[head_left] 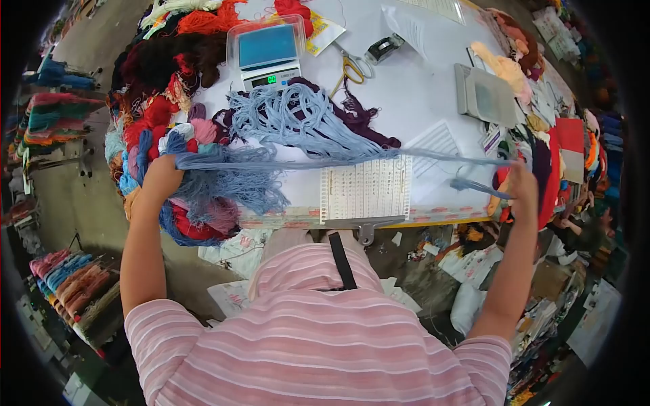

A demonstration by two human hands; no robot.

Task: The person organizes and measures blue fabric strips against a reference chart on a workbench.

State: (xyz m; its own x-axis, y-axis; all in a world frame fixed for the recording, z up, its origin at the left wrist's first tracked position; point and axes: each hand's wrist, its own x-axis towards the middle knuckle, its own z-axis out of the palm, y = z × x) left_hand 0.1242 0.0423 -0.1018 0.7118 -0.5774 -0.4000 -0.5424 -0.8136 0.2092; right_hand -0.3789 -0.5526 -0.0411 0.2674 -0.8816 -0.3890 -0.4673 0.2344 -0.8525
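A length of blue-grey yarn (291, 164) stretches across the table between my two hands. My left hand (162, 174) is closed round its left end, beside a heap of coloured yarn. At the right, my right hand (521, 181) grips the other end, and a short tail of strands hangs left from it. Behind the stretched yarn lies a loose light-blue skein (291, 118) over dark purple yarn (355, 118). Below my left hand a frayed blue bundle (230, 186) spreads on the table. The stretched yarn passes over a printed card (365, 193).
A digital scale (269, 74) with a clear tray stands at the back left. Scissors (352, 68) and a black tape dispenser (384, 49) lie nearby. A clear plastic box (484, 95) is at right. Yarn piles line both sides; a metal clip (366, 233) grips the front edge.
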